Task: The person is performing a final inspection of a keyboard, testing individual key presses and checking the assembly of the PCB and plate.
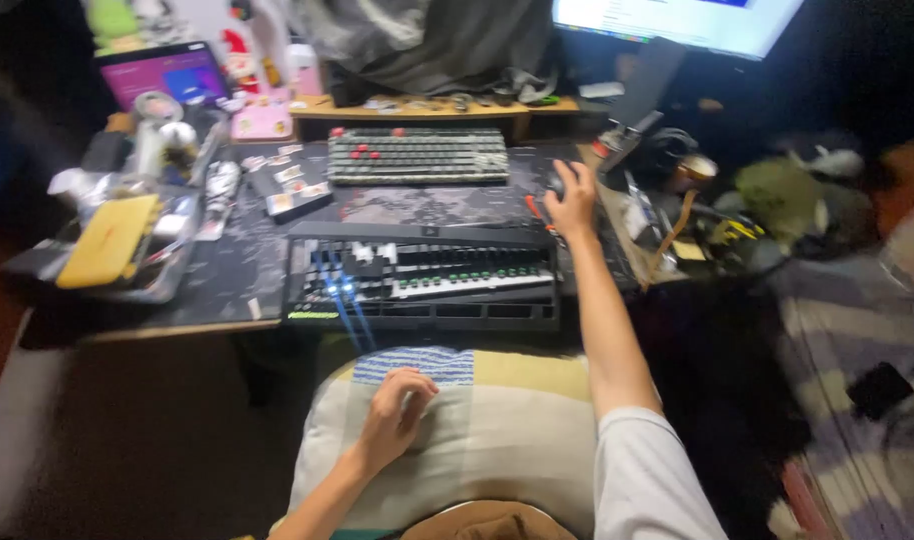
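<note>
Resting near the middle, the left hand [397,412] is lying with fingers loosely curled, gripping nothing, on a soft cushion [477,430] that would give under any pinch. Farther right, the right hand [574,200] is cupping what is probably a small dark mouse [556,182], light and rigid, best held by its sides, beside the keyboard [418,155].

— what do you see on the desk in front of you?
— you see a grey keyboard with red keys [418,155] at the back, and a black open device with lit blue lights [422,275] near the front edge.
— and off to your left?
— you see a yellow flat case [109,240] in a clear tray [172,262], with a tablet showing a purple screen [165,75] behind it. a monitor [677,20] glows at the upper right.
</note>
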